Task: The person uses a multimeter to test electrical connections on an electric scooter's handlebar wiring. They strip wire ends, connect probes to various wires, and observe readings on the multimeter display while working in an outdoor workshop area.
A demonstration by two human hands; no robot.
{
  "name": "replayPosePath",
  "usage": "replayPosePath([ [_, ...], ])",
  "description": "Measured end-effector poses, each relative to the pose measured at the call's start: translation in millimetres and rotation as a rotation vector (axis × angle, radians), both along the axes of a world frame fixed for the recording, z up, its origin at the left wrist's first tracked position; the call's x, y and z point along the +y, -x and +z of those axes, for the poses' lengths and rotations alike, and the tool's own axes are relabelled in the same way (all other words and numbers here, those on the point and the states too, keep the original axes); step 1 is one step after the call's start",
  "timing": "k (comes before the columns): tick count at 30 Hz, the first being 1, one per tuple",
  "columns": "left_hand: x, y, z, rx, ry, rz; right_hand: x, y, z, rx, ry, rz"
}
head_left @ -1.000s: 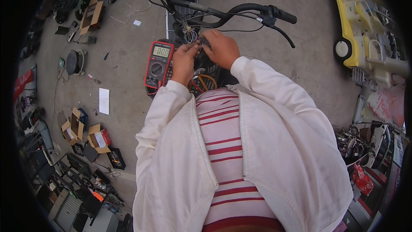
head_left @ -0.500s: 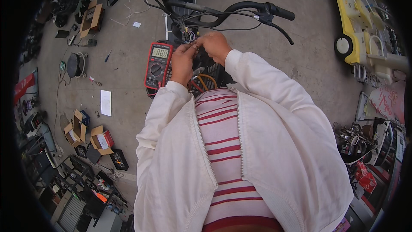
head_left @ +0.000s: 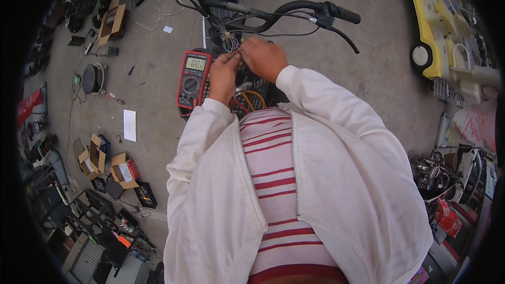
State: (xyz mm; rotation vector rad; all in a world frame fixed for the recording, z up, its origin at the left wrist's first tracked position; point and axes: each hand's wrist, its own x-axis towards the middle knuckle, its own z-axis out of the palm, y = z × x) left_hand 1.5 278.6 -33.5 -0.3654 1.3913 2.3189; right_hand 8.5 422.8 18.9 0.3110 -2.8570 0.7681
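Note:
Both of my hands meet at a bundle of thin wires (head_left: 230, 43) hanging below the handlebar (head_left: 294, 8) of an electric bike. My left hand (head_left: 223, 80) is closed in a pinch at the lower end of the wires. Fingertip to fingertip with it, my right hand (head_left: 265, 60) is closed too, its fingers curled round a wire end mostly hidden from view. Just left of my left hand, a red and black digital multimeter (head_left: 191, 80) rests tilted, its display lit. Below my hands, an orange cable (head_left: 256, 98) loops over a dark basket.
A brake lever (head_left: 347, 40) juts out at the right grip. On the floor to the left lie a white sheet (head_left: 129, 125), a screwdriver (head_left: 132, 68) and open cardboard boxes (head_left: 124, 171). A yellow vehicle body (head_left: 425, 26) stands at the far right.
My right hand has turned slightly, its back now more toward me and its fingers curled further in. My left hand stays nearly still at the wires.

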Motion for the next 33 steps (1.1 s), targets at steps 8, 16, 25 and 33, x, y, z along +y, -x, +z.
replayPosePath([
  [8, 3.0, 0.9, 6.9, 0.011, -0.005, -0.021, 8.3, 12.5, -28.7, -0.561, 0.746, -0.195],
  [16, 0.6, -1.7, -0.5, 0.01, -0.027, 0.023, 8.1, -1.1, 12.0, -0.02, -0.066, 0.152],
  [25, -0.1, 0.3, 8.1, 0.01, 0.002, -0.011, -1.6, 15.9, -5.1, -0.818, 0.846, -0.274],
  [33, -1.3, -0.6, 6.2, -0.005, -0.028, -0.001, 7.5, 1.6, 17.7, 0.001, -0.151, 0.186],
])
